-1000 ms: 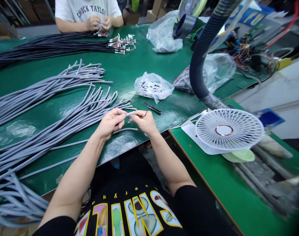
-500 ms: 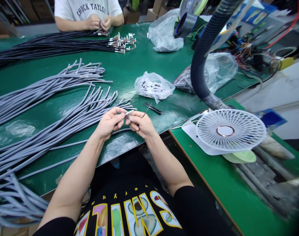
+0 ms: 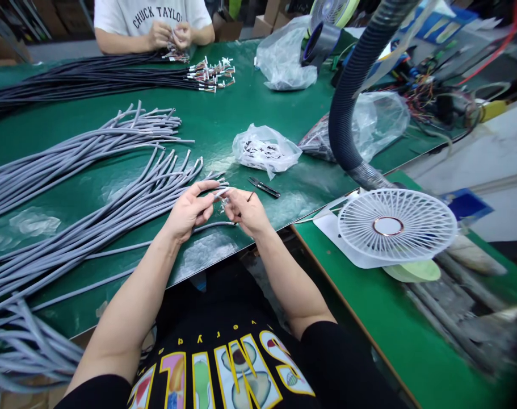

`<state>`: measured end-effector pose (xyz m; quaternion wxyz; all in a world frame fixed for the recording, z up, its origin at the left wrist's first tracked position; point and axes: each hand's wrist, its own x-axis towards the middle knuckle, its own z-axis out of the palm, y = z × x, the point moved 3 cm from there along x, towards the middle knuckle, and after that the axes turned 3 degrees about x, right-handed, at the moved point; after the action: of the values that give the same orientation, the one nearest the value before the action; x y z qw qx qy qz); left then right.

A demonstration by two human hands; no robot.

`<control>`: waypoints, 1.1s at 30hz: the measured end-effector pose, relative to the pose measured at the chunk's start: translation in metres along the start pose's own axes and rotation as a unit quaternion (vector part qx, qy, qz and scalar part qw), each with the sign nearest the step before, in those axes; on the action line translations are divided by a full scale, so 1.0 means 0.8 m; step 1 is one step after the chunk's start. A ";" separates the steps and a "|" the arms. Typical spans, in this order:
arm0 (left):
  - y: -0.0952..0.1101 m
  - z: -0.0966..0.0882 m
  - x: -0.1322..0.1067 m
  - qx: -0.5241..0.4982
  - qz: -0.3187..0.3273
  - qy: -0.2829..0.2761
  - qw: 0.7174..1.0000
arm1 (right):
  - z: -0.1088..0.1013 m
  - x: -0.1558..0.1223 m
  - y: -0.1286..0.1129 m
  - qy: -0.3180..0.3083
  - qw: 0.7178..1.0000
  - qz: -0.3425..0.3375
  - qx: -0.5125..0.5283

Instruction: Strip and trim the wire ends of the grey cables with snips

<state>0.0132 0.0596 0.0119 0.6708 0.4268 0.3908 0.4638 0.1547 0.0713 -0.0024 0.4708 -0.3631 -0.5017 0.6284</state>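
Note:
My left hand (image 3: 189, 211) is closed in a pinch on the end of a grey cable (image 3: 219, 193). Close against it, my right hand (image 3: 248, 211) has thumb and fingers pressed together at the same cable end, where pale, silvery strands (image 3: 223, 204) show between the hands. A short, thin dark piece sticks up from my right fingers; its kind is unclear. Just beyond the hands lies a bundle of grey cables (image 3: 126, 207) with stripped tips. Thread snips (image 3: 264, 187) rest on the green table to the right of them.
A plastic bag of small black-and-white parts (image 3: 267, 150) lies ahead. Another grey bundle (image 3: 83, 147) and black cables (image 3: 113, 76) spread left. Across the table, a person's hands (image 3: 171, 37) work on wire ends. A black hose (image 3: 341, 113) and a white fan (image 3: 396, 227) stand right.
My right fingers have shifted slightly along the cable end, and more loose strands show below them. The thin dark piece sits lower in the right hand. The person opposite moved their hands slightly.

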 end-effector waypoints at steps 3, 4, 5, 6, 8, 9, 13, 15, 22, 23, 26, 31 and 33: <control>-0.002 0.000 0.001 0.022 -0.002 -0.004 1.000 | 0.007 0.001 -0.005 0.003 0.993 -0.073 -0.096; -0.003 -0.001 0.001 0.030 0.000 -0.006 1.000 | 0.008 0.000 -0.008 0.002 0.984 -0.111 -0.142; -0.004 -0.001 0.001 0.037 0.003 -0.006 0.999 | 0.009 -0.002 -0.012 -0.002 0.970 -0.149 -0.194; -0.006 -0.001 0.002 0.044 0.005 -0.006 0.999 | 0.009 -0.004 -0.015 -0.011 0.950 -0.185 -0.250; -0.008 0.000 0.002 0.061 0.010 0.002 0.998 | 0.009 -0.009 -0.018 -0.033 0.900 -0.234 -0.366; -0.009 0.001 0.002 0.072 0.016 0.011 0.997 | 0.008 -0.011 -0.018 -0.041 0.874 -0.246 -0.417; -0.011 0.007 0.003 0.091 0.075 0.052 0.992 | 0.004 -0.011 -0.016 -0.050 0.813 -0.237 -0.530; -0.013 0.009 0.004 0.079 0.092 0.061 0.991 | -0.001 -0.006 -0.014 -0.050 0.817 -0.219 -0.531; -0.015 0.001 0.008 0.009 0.058 0.087 0.995 | -0.039 0.022 0.011 0.019 0.842 -0.076 -0.534; -0.014 0.000 0.008 0.000 0.054 0.090 0.994 | -0.046 0.024 0.016 0.035 0.834 -0.054 -0.547; -0.013 0.001 0.008 -0.012 0.040 0.083 0.996 | -0.060 0.024 0.024 0.060 0.816 -0.043 -0.573; -0.016 0.002 0.007 -0.019 0.020 0.067 0.997 | -0.088 0.016 0.010 0.018 0.807 -0.130 -0.575; -0.016 0.003 0.007 -0.024 0.015 0.056 0.998 | -0.110 0.016 0.000 0.053 0.790 -0.121 -0.599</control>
<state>0.0202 0.0617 0.0001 0.6511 0.3894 0.4103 0.5060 0.2332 0.1089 -0.0227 0.2569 -0.5413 -0.7916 0.1203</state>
